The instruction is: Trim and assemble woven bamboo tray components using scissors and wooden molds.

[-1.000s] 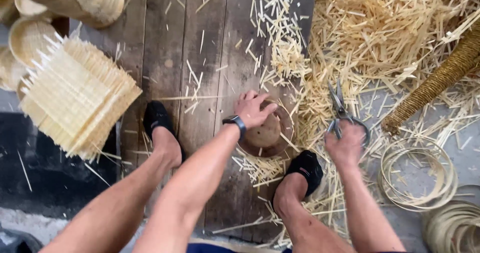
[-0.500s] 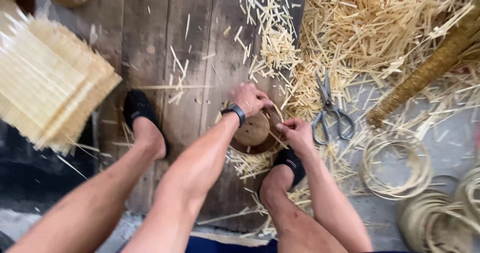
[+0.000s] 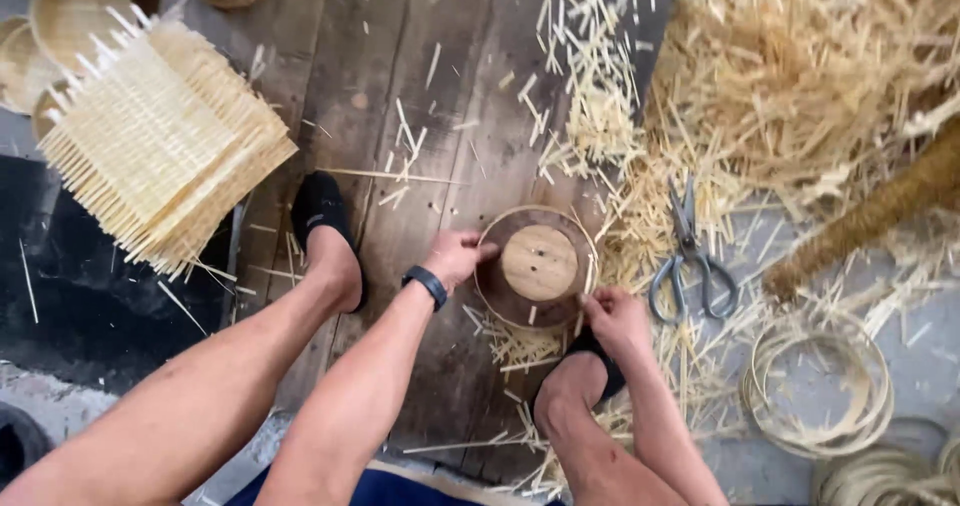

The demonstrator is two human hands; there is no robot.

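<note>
A round wooden mould (image 3: 537,266) with a lighter disc on top and a thin bamboo hoop around its rim lies on the dark wooden boards. My left hand (image 3: 456,257) grips its left edge. At its lower right edge my right hand (image 3: 616,318) pinches the rim. Grey scissors (image 3: 691,259) lie on the bamboo scraps just right of the mould, untouched.
A stack of woven bamboo mats (image 3: 160,146) sits at left, with small round baskets (image 3: 62,16) behind it. My feet in black shoes (image 3: 322,216) flank the mould. Bamboo offcuts (image 3: 800,76) pile at upper right. Coiled bamboo hoops (image 3: 818,386) lie at lower right.
My right hand let go of the scissors and moved left to the mould's rim. My left hand slid from the mould's top to its left edge.
</note>
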